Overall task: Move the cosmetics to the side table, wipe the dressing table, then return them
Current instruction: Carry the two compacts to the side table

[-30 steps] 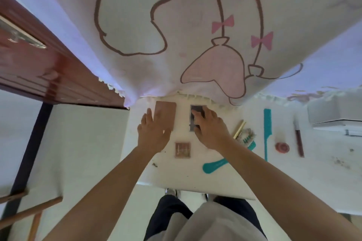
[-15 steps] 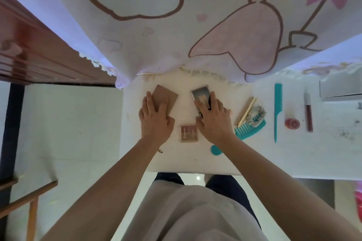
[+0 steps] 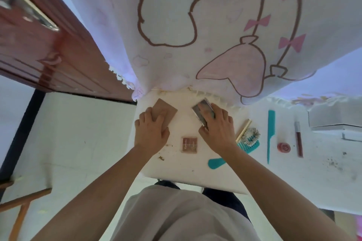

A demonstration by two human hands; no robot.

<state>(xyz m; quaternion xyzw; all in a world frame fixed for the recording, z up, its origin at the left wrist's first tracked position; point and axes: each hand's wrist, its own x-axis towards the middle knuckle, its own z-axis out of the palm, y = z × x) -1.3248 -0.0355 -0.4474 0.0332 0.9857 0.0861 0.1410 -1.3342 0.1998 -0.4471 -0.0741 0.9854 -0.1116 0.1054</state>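
Note:
On the white table (image 3: 176, 170), my left hand (image 3: 151, 132) grips a flat brown palette (image 3: 166, 110) at the far left. My right hand (image 3: 218, 128) holds a silver mirrored compact (image 3: 201, 110), tilted up off the surface. Between the hands lies a small square eyeshadow palette (image 3: 189, 145). To the right lie a gold tube (image 3: 243, 129), a scrunchie (image 3: 251, 136) on a teal wide comb (image 3: 217, 162), a teal tail comb (image 3: 270, 133), a small red pot (image 3: 283, 147) and a dark red lip gloss (image 3: 299, 140).
A pink-and-white cartoon curtain (image 3: 225, 35) hangs over the table's back edge. A brown wooden door (image 3: 39, 51) stands at left over a pale floor. A grey box (image 3: 337, 116) sits at the far right. Crumbs and dark specks (image 3: 333, 162) dot the table. A wooden stool frame (image 3: 21, 207) is lower left.
My right hand has tilted the silver compact up off the table. My left hand has closed further over the brown palette. The view has shifted slightly.

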